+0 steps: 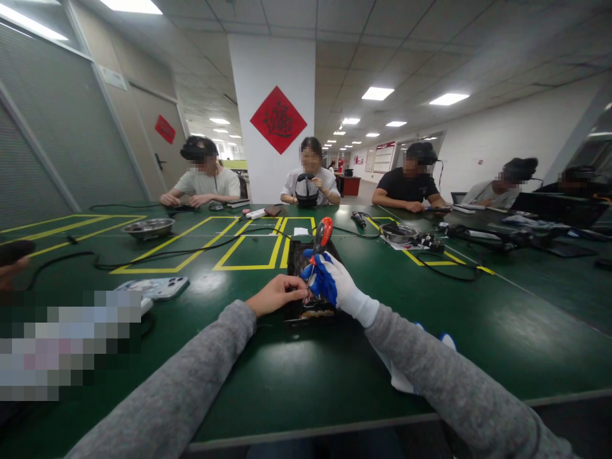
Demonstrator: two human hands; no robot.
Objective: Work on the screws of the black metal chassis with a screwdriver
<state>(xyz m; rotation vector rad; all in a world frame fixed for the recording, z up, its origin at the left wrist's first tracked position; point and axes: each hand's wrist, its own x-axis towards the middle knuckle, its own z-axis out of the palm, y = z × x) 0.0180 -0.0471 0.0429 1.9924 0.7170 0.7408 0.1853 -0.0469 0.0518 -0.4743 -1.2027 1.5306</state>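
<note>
My right hand (335, 280), in a white glove with blue coated fingers, is closed round a screwdriver (324, 233) with a red and black handle. Its handle points up and its thin shaft slants down towards a black open-topped device (310, 317). Inside that casing, some small parts show, too small to name. My left hand (280, 294) is bare, with thumb and fingers pinched together by the lower end of the shaft, over the casing. What those fingertips hold, if anything, is hidden.
A spare white and blue glove (404, 379) lies beside my right forearm. To the left are a phone (167, 289) and a metal bowl (148, 228). A black cable (191, 249) crosses the green table (229, 395). Another bowl (400, 234) stands right. Several people sit opposite.
</note>
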